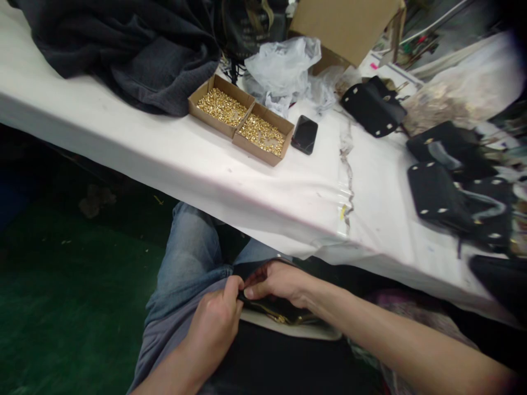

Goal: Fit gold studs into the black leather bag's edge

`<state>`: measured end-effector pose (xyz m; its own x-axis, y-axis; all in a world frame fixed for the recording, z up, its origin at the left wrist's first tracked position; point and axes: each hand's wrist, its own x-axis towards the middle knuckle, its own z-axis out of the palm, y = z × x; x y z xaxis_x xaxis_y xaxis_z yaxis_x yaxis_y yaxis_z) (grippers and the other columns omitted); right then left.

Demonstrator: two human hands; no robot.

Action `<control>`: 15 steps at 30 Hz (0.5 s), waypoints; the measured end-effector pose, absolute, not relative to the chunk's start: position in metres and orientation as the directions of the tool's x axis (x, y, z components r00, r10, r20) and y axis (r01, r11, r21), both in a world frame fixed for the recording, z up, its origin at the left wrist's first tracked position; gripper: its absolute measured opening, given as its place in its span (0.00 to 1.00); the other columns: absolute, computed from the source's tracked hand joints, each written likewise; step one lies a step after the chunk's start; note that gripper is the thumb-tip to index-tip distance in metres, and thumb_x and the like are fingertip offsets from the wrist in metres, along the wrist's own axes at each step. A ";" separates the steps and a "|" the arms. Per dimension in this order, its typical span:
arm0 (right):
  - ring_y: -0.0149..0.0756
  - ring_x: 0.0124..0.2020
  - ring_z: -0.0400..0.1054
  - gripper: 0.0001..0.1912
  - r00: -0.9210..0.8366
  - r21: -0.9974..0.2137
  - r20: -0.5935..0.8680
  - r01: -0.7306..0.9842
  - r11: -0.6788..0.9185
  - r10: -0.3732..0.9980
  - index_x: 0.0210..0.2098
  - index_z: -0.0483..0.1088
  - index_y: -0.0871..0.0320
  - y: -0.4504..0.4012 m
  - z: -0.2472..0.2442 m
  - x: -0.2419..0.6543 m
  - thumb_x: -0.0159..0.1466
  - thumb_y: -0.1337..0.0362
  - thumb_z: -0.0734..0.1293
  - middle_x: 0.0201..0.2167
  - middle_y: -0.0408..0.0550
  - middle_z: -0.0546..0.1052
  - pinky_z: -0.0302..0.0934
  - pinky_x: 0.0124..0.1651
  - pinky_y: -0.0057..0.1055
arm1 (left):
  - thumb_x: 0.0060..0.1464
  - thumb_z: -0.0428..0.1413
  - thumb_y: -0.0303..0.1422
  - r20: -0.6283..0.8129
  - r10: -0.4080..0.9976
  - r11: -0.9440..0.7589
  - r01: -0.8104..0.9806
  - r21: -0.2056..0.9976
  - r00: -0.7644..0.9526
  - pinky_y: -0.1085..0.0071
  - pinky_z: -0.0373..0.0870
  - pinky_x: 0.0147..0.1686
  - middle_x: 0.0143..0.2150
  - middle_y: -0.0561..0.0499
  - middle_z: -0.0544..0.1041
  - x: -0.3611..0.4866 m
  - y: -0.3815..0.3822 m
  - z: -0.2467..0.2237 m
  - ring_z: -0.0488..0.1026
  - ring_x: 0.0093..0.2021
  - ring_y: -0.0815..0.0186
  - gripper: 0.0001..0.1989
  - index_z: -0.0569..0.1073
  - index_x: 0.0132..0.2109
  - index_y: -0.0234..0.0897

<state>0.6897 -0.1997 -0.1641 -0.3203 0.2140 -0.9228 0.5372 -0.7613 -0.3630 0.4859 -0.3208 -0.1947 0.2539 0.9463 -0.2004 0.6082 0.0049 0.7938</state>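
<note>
White-covered bench [173,159] crosses the view at a slant, w/ dark green floor [61,307] below its near edge. Landmark for all positions: twin cardboard boxes [242,119] of small gold studs, set side by side near bench centre.

Just right of boxes: black phone [304,134], lying flat, screen up. Behind boxes: crumpled clear plastic bags [284,71], then a brown carton [346,27] at the far edge. Left of and behind boxes: heap of dark cloth [123,44], touching the left box's far corner. Well right of boxes: several black leather pieces [448,186] w/ pale rivets; a torn seam in the bench cover [348,170] runs betw. them and the phone.

Below boxes, in front of the bench's near edge: person's lap, blue jeans [189,258]. Left hand [214,323] and right hand [280,282] meet over it, both on a black leather part [272,304] w/ gold-coloured metal trim, resting on a pale pad on the lap. Left fingers [233,288] closed, thumb and forefinger pinching the part's upper edge. Right fingers [257,289] curled closed on the same edge, tips touching the left thumb. Exact shape of the part: cannot tell, mostly hidden by the hands and shadow.
</note>
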 end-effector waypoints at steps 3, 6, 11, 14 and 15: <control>0.35 0.38 0.72 0.20 -0.353 -0.360 -0.916 0.509 -0.782 0.192 0.43 0.87 0.56 -0.201 -0.167 0.693 0.51 0.60 0.86 0.40 0.46 0.85 0.57 0.35 0.28 | 0.66 0.56 0.17 -0.242 0.943 0.068 0.579 0.813 0.230 0.63 0.67 0.33 0.35 0.56 0.80 0.486 -0.321 -0.194 0.83 0.35 0.55 0.19 0.64 0.53 0.48; 0.35 0.37 0.70 0.21 -0.385 -0.371 -0.906 0.517 -0.771 0.178 0.43 0.87 0.56 -0.200 -0.167 0.694 0.51 0.58 0.86 0.40 0.46 0.85 0.56 0.34 0.29 | 0.65 0.56 0.17 -0.291 0.929 0.105 0.589 0.801 0.230 0.62 0.69 0.34 0.37 0.53 0.81 0.488 -0.320 -0.193 0.84 0.36 0.53 0.18 0.65 0.52 0.46; 0.35 0.35 0.68 0.25 -0.439 -0.381 -0.889 0.555 -0.739 0.128 0.41 0.86 0.57 -0.197 -0.160 0.692 0.50 0.52 0.89 0.38 0.46 0.83 0.57 0.33 0.28 | 0.64 0.56 0.17 -0.277 0.927 0.076 0.593 0.802 0.255 0.61 0.70 0.33 0.38 0.50 0.83 0.489 -0.318 -0.189 0.85 0.36 0.51 0.17 0.66 0.52 0.44; 0.35 0.36 0.69 0.28 -0.467 -0.386 -0.878 0.560 -0.733 0.105 0.43 0.85 0.57 -0.196 -0.155 0.690 0.50 0.50 0.89 0.39 0.46 0.82 0.59 0.34 0.28 | 0.63 0.56 0.18 -0.284 0.923 0.078 0.595 0.800 0.261 0.61 0.71 0.33 0.38 0.49 0.84 0.487 -0.319 -0.188 0.86 0.36 0.51 0.17 0.67 0.52 0.44; 0.35 0.37 0.69 0.28 -0.469 -0.387 -0.877 0.560 -0.732 0.105 0.44 0.85 0.57 -0.196 -0.154 0.690 0.50 0.49 0.89 0.39 0.46 0.82 0.60 0.34 0.28 | 0.63 0.56 0.18 -0.300 0.918 0.092 0.595 0.798 0.261 0.60 0.71 0.34 0.38 0.49 0.84 0.486 -0.320 -0.188 0.86 0.37 0.51 0.17 0.67 0.52 0.43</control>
<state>0.6900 -0.1962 -0.1540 -0.4687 0.1047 -0.8771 0.5605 -0.7322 -0.3869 0.4862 -0.3200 -0.1883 0.2610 0.9176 -0.2998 0.5951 0.0916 0.7984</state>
